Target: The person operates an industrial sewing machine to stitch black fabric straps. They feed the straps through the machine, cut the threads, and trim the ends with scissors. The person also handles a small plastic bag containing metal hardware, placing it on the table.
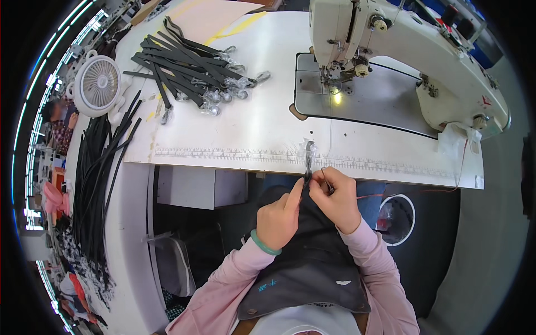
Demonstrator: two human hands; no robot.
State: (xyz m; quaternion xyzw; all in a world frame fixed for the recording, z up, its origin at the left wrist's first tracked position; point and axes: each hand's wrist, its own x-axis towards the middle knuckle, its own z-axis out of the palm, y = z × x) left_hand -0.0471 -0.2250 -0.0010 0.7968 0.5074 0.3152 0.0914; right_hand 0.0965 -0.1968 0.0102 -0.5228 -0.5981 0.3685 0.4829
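Observation:
Close to the table's front edge, my left hand [279, 220] pinches a short black strap [309, 167], whose far end carries a metal clasp in clear plastic on the tabletop. Right beside it, my right hand [339, 201] is closed around a small dark metal tool [329, 188] that looks like thread snips; my fingers cover most of it. A red cord [371, 196] leads from this hand off to the right. Beyond both hands stands a white sewing machine [402, 33], its needle area lit, with a thread hanging toward the table edge.
A heap of black straps [181, 64] with plastic-wrapped clasps lies at the far left of the white table [234, 131]. Longer black strips [92, 190] hang over the left side, near a small white fan [97, 84]. Below right is a white-rimmed bin [413, 220].

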